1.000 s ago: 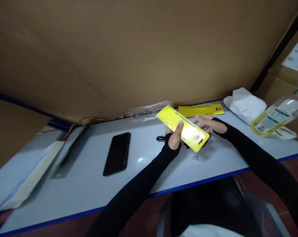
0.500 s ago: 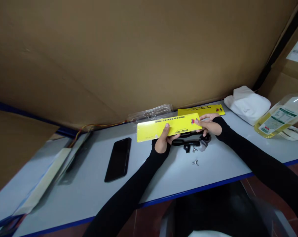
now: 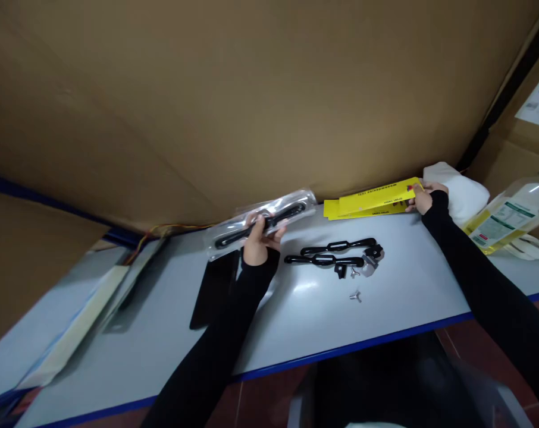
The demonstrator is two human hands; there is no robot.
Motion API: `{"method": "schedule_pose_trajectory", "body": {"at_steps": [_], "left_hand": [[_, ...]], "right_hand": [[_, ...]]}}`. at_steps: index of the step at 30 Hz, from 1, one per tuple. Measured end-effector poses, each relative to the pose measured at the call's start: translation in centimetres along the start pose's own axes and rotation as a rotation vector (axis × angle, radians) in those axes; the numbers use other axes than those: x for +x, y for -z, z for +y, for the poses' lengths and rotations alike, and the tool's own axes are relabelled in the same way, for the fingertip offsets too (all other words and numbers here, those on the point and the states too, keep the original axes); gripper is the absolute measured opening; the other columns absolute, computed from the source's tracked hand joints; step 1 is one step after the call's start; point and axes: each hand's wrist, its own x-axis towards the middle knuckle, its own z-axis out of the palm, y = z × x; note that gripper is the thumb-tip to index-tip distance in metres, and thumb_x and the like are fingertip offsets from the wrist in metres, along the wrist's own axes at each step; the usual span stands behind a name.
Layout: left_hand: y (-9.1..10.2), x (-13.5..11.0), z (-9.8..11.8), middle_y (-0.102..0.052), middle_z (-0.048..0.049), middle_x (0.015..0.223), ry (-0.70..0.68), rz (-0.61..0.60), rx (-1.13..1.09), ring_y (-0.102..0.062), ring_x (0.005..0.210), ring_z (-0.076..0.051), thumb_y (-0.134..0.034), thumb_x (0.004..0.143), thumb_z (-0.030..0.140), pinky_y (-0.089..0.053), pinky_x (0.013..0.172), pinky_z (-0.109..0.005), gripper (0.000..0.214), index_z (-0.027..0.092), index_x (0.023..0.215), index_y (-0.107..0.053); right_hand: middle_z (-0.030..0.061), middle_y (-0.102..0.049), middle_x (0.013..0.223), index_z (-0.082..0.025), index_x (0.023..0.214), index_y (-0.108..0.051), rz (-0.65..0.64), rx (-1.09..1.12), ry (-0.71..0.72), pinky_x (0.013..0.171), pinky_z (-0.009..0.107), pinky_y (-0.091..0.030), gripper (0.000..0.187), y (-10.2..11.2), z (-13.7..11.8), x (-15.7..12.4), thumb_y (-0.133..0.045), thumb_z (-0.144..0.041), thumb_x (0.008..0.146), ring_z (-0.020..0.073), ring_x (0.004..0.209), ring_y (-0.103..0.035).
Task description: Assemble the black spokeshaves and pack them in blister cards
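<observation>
My left hand [image 3: 257, 246] is closed around a clear plastic blister pack [image 3: 307, 199], which has a black spokeshave [image 3: 291, 212] in it. At the back right, my right hand [image 3: 423, 199] pinches the end of a yellow card [image 3: 376, 195] printed with "spoke shave". That card overlaps a second yellow card [image 3: 332, 210] lying by the cardboard wall. Between the hands, two black spokeshave bodies [image 3: 339, 245] lie side by side on the table. Beside them are a small black clamp piece [image 3: 339, 271], a grey metal blade [image 3: 368, 267] and a silver thumbscrew [image 3: 356, 296].
A black phone [image 3: 211, 291] lies partly under my left forearm. To the right are a white cloth bundle [image 3: 452, 190] and a bottle of yellow liquid [image 3: 501, 217]. Cardboard [image 3: 251, 107] walls the back. Flat packages [image 3: 77, 327] lie at the left.
My left hand has let go of the yellow card, moved left and picked up the blister pack. My right hand has carried the card back and right, onto the other card.
</observation>
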Motion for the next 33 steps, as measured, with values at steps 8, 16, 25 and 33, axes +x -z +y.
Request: {"method": "schedule_pose_trajectory", "body": {"at_steps": [8,16,25,33], "left_hand": [[-1.8,-6.3,-3.7,-0.078,-0.0038,0.101,0.22,-0.379,0.141,-0.081,0.074,-0.025,-0.095,0.074,0.04,-0.067,0.06,-0.031,0.081,0.028,0.141,-0.052],[-2.0,-9.9,-4.7,-0.076,-0.0128,0.117,0.15,-0.713,0.376,-0.078,0.109,-0.033,-0.095,0.076,0.032,-0.058,0.105,-0.054,0.087,0.022,0.149,-0.05],[-2.2,-10.4,-4.9,-0.072,-0.0144,0.129,0.105,-0.801,0.246,-0.076,0.113,-0.031,-0.086,0.086,0.031,-0.059,0.102,-0.05,0.078,0.027,0.153,-0.045],[-1.8,-10.1,-5.4,-0.071,-0.012,0.131,0.012,-0.802,0.268,-0.071,0.123,-0.031,-0.085,0.087,0.03,-0.057,0.106,-0.049,0.072,0.029,0.15,-0.049]], "right_hand": [[0.0289,-0.056,0.134,-0.011,0.125,-0.065,0.076,-0.739,0.361,0.094,0.056,-0.052,0.058,-1.5,-2.3,-6.8,-0.082,-0.049,0.085,0.0375,0.104,-0.067],[0.011,-0.069,0.098,-0.019,0.113,-0.077,-0.632,-0.502,1.185,0.087,0.044,-0.053,0.033,-5.0,-0.3,-15.1,-0.065,-0.047,0.1,0.028,0.098,-0.057],[0.0136,-0.062,0.098,-0.019,0.106,-0.079,-0.396,-0.638,1.18,0.083,0.047,-0.051,0.036,-4.6,0.0,-16.6,-0.071,-0.051,0.094,0.0316,0.098,-0.05],[0.0107,-0.068,0.092,-0.018,0.1,-0.071,-0.481,-0.546,1.123,0.081,0.045,-0.054,0.026,-4.8,0.4,-16.7,-0.07,-0.044,0.095,0.0295,0.092,-0.059]]}}
